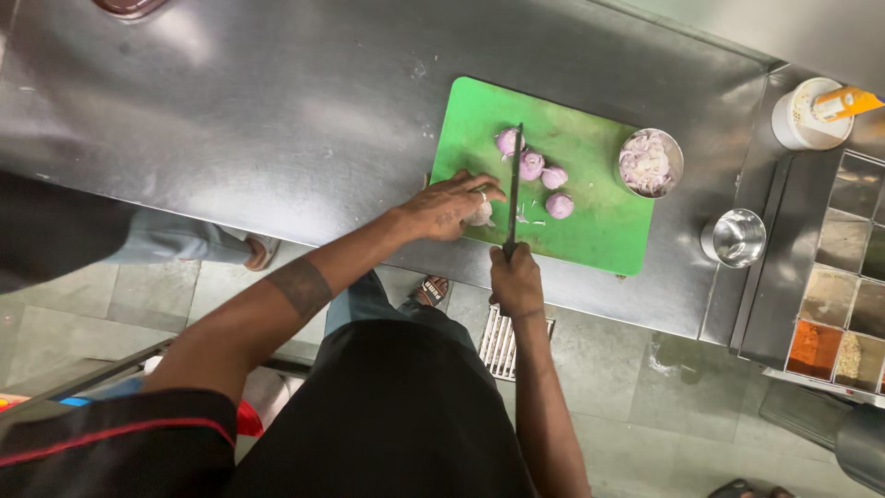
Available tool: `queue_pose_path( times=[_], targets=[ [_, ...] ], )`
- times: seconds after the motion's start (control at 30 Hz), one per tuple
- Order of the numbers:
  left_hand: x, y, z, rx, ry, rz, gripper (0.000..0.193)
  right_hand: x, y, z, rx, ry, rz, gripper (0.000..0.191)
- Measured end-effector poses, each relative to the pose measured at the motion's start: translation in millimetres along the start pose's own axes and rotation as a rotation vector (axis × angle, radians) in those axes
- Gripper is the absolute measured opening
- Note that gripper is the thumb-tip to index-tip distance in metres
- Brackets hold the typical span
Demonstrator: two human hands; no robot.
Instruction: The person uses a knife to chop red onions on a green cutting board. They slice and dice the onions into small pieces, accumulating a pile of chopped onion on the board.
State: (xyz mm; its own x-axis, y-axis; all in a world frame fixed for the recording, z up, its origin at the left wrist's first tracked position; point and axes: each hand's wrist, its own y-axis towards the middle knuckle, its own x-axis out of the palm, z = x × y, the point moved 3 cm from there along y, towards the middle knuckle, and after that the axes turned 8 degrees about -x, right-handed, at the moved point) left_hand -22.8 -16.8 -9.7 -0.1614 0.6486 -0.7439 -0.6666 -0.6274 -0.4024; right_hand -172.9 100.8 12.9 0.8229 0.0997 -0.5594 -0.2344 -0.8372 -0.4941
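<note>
Steel counter carrying a green cutting board with four peeled onions and a small bowl of slices. Left hand, fingers curled, pins an onion piece at the board's near-left edge. Right hand closed around a knife, blade pointing straight away from the person, just beside the left fingers.

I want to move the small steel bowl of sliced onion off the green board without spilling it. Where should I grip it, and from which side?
Grip the steel bowl of sliced onion by its outer wall just under the rim, thumb and fingers on opposite sides, coming from above on its right. That side faces bare counter; the knife and peeled onions lie to its left. It stands upright and full, so keep it level.
</note>
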Motion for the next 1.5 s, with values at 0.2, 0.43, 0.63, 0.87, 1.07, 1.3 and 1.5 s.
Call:
queue_pose_path(
  times=[0.2, 0.43, 0.63, 0.87, 1.07, 1.3, 1.5],
  targets=[
    [-0.5, 6.8, -9.7, 0.013, 0.007, 0.181, 0.082, 1.7, -15.9, 22.7, 0.023, 0.185, 0.026, 0.04],
    [-17.8, -4.8, 8.0, -0.005, 0.121, 0.141, 0.106, 11.3, -26.8, 35.4, 0.095, 0.201, 0.016, 0.039],
    [-10.2, 8.6, -6.9, 0.203, 0.145, 0.073, 0.077, 14.3, -28.3, 37.9, 0.072, 0.203, -0.004, 0.038],
    [1.3, 9.6, -12.4, 0.263, 0.025, 0.15, 0.07, 15.3, -27.4, 39.6, 0.055, 0.184, 0.009, 0.039],
    [3.6, -2.1, -8.2, 0.05, -0.012, 0.164, 0.059, 21.0, -26.3, 41.1, 0.041, 0.178, -0.015, 0.038],
    [11.4, -0.2, -6.0, 0.098, -0.039, 0.262, 0.064, 25.2, -16.9, 41.6, 0.001, 0.177, -0.038, 0.038],
    [9.1, -6.9, -2.0, -0.027, -0.011, 0.333, 0.063, 26.1, -5.0, 40.4, 0.002, 0.021, -0.012, 0.036]
  ],
)
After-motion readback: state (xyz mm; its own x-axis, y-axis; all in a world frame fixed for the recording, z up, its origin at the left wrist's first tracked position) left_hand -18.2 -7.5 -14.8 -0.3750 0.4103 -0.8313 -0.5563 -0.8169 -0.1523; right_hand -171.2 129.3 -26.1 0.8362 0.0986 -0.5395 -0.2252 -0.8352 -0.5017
